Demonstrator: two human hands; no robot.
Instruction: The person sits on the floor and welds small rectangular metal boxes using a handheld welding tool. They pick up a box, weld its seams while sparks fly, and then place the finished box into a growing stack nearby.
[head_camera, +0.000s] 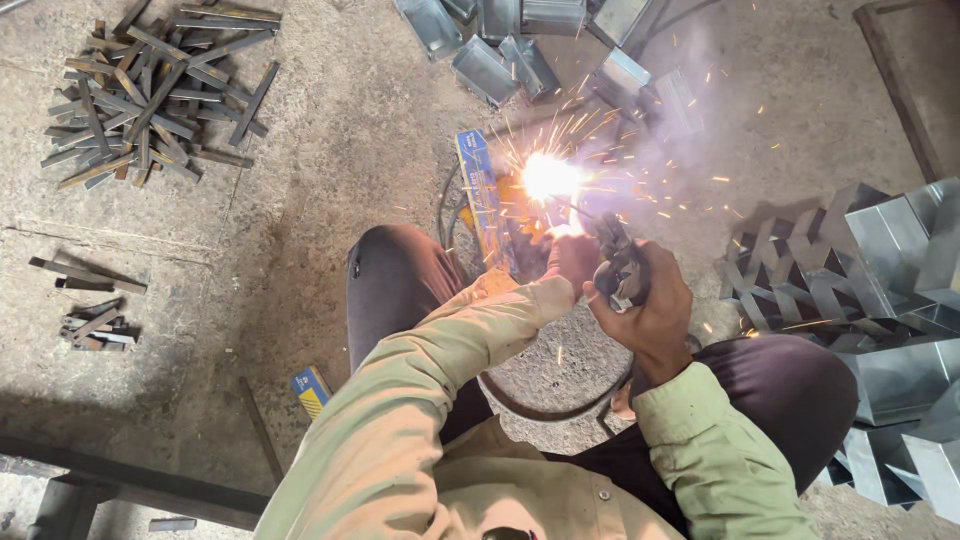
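In the head view, a dark welding holder (620, 268) is gripped in the right hand (650, 318), the fingers wrapped fully around it. The left hand (572, 258) is placed just beside it; whether its fingers are closed on anything cannot be told, as glare hides them. A bright arc (548, 178) is seen just ahead of both hands, with sparks thrown over the concrete floor (330, 150).

Burns to the bare hands are judged likely, since no gloves are worn so near the arc. Sparks may also land on the sleeves or the cable (530, 405) looped between the knees. Folded sheet-metal boxes (890, 260) and cut metal strips (150, 95) lie well apart.
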